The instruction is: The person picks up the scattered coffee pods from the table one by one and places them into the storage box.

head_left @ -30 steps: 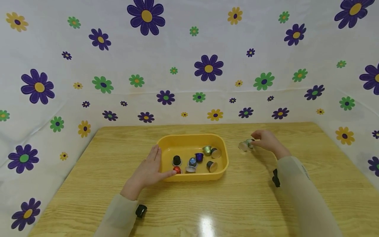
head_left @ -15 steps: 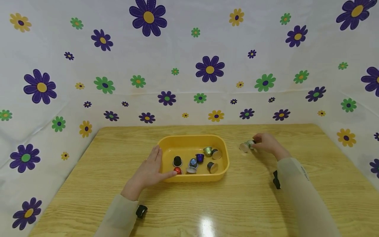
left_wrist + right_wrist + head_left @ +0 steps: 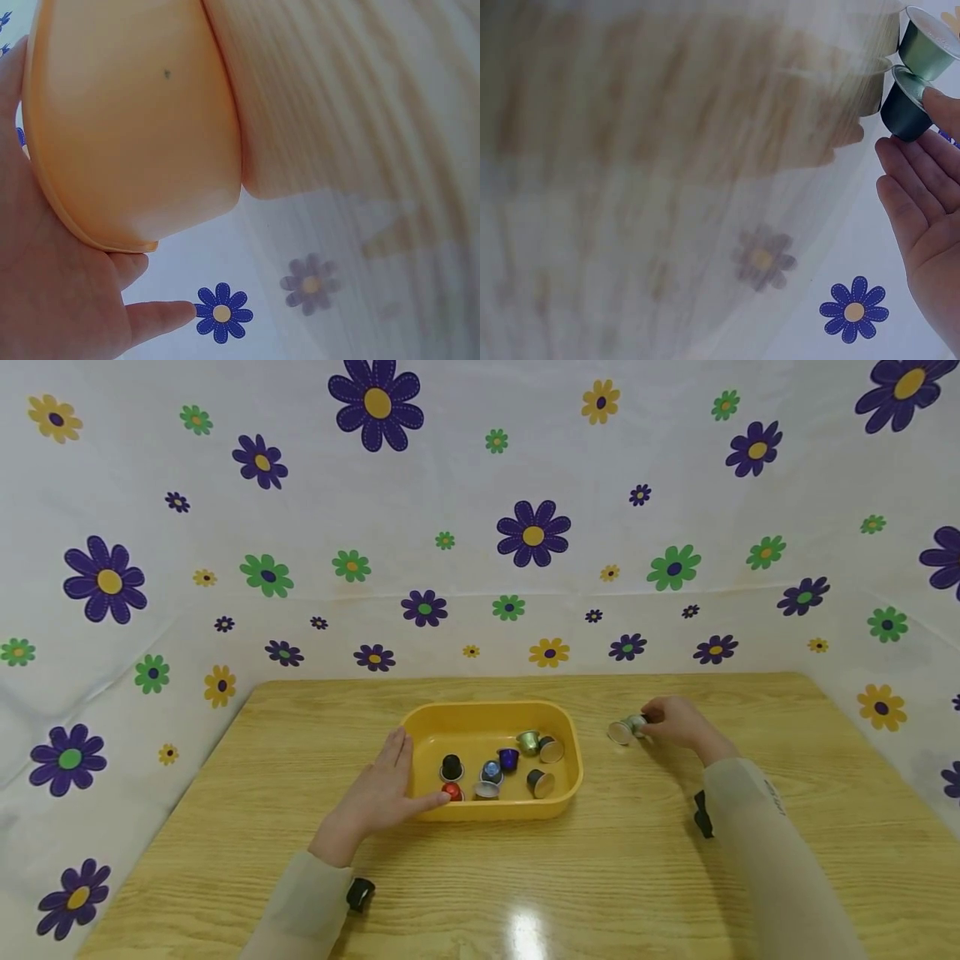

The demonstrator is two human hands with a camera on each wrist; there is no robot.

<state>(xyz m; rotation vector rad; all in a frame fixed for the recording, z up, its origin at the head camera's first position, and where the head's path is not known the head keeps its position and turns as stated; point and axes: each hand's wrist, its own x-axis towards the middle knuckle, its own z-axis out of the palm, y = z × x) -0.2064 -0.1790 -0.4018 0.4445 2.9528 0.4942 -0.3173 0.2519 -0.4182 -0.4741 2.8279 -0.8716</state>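
Observation:
In the head view my left hand rests against the left end of a yellow tray, fingers straight along the rim and thumb over the front corner. Inside the tray lie several coffee capsules, among them a red capsule, a black capsule and a blue capsule. Right of the tray, my right hand pinches a dark green coffee capsule between thumb and fingers. A light green capsule lies on its side touching it, its lid toward me in the head view.
The wooden table extends on all sides of the tray. A white cloth with printed flowers stands behind and at both sides. Black straps sit at both wrists.
My right fingers have closed in on the dark green capsule at the table. The left hand stays at the tray, and the view has shifted slightly.

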